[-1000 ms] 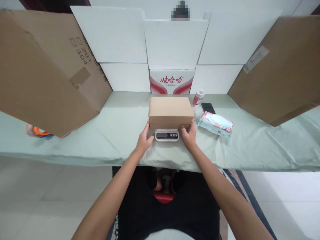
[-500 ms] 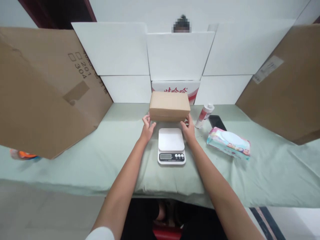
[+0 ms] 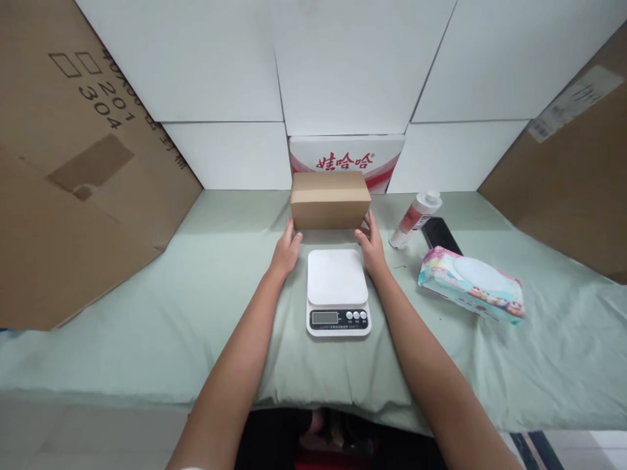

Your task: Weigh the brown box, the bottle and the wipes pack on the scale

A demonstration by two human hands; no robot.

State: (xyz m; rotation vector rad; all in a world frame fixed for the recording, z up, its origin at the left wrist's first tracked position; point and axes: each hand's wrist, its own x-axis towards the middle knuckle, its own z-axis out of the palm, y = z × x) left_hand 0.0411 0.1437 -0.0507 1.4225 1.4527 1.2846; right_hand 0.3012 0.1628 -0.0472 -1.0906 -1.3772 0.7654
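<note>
A closed brown cardboard box (image 3: 330, 212) sits at the back of the table, close against the white panels. My left hand (image 3: 287, 249) is by its lower left corner, fingers stretched out and thumb apart. At the lower right corner is my right hand (image 3: 371, 247), also with fingers extended; its fingertips are very near or touching the box side. Neither hand is wrapped round the box. Between my wrists lies a white kitchen scale (image 3: 337, 277) with nothing on its platform; its display (image 3: 324, 318) shows no readable figures.
On the right stand or lie a white and red bottle (image 3: 415, 219), a dark phone (image 3: 441, 235) and a pack of wipes (image 3: 471, 284). Large cardboard sheets wall in the left (image 3: 98, 215) and right (image 3: 573, 176). White panels (image 3: 225, 156) close the back. A green cloth (image 3: 220, 313) covers the table.
The box has come down and back onto the cloth, and my fingers have loosened from its lower corners. My view has tilted down and moved closer; the person behind the panels has left view.
</note>
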